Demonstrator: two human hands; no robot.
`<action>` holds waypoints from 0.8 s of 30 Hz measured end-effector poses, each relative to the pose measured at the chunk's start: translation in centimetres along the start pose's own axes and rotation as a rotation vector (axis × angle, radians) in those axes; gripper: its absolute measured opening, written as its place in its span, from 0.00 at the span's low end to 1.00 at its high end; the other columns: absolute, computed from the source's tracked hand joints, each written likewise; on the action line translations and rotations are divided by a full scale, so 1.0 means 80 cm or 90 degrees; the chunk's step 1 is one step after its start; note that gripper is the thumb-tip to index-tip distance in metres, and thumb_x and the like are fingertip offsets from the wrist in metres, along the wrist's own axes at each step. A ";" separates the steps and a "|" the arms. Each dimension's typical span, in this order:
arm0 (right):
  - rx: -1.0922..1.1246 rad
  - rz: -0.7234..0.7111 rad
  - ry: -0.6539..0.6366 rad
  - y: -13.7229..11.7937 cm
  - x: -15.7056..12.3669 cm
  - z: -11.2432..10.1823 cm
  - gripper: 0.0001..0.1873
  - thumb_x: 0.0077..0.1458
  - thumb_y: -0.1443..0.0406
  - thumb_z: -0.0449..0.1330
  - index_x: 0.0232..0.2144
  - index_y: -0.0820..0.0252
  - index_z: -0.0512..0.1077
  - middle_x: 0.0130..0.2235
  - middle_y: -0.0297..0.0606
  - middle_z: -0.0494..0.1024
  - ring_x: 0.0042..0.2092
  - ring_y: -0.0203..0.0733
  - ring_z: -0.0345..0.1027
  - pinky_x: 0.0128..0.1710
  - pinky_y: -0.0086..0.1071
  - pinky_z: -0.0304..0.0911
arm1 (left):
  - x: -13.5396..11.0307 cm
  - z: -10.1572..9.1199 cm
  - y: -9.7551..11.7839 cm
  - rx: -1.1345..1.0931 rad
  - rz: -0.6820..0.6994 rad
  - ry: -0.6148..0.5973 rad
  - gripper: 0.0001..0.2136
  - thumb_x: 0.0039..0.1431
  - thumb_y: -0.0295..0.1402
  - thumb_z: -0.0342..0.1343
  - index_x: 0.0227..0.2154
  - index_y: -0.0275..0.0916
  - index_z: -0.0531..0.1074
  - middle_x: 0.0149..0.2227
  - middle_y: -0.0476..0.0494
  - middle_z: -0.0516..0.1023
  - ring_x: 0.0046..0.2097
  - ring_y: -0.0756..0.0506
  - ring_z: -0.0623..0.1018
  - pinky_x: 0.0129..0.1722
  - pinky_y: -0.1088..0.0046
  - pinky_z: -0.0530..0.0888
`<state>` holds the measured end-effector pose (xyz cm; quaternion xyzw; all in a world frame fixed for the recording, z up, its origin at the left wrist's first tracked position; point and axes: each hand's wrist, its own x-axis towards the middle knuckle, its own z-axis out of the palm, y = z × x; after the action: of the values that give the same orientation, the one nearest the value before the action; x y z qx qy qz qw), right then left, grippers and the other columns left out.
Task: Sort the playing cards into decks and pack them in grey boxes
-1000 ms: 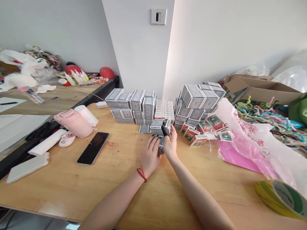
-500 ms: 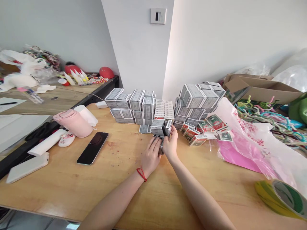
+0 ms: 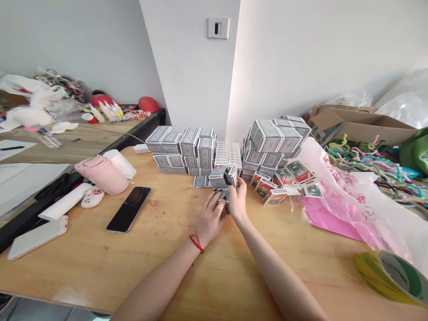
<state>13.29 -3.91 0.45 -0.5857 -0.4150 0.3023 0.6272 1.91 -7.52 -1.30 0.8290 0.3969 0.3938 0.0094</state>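
My right hand grips a grey-patterned playing card box, tilted against the end of a short row of like boxes. Close by, my left hand, a red cord at its wrist, is closed over the near boxes, fingertips bent onto a grey box. My fingers cover much of these near boxes. Behind them stand white-edged boxes in two columns, between a left stack and a taller right stack of grey boxes. Loose red and green card boxes lie right of my right hand.
On the left lie a phone, a pink tumbler and a white power bank. At right are plastic wrapping, yellow tape, coloured twisted cords and an open carton.
Both hands stay nearly in place. The box in my right hand has shifted slightly left, closer to the row. The whole view has moved a little.
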 end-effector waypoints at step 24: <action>-0.219 -0.112 -0.260 -0.021 -0.004 -0.007 0.40 0.39 0.63 0.56 0.56 0.55 0.48 0.58 0.41 0.50 0.60 0.49 0.38 0.57 0.46 0.40 | -0.004 0.000 -0.014 -0.139 -0.172 0.094 0.30 0.44 0.32 0.59 0.51 0.38 0.54 0.50 0.35 0.66 0.51 0.41 0.69 0.44 0.62 0.71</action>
<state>13.46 -4.66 2.11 -0.5720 -0.6276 0.2835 0.4456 1.10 -6.95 -1.87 0.7310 0.4590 0.4898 0.1230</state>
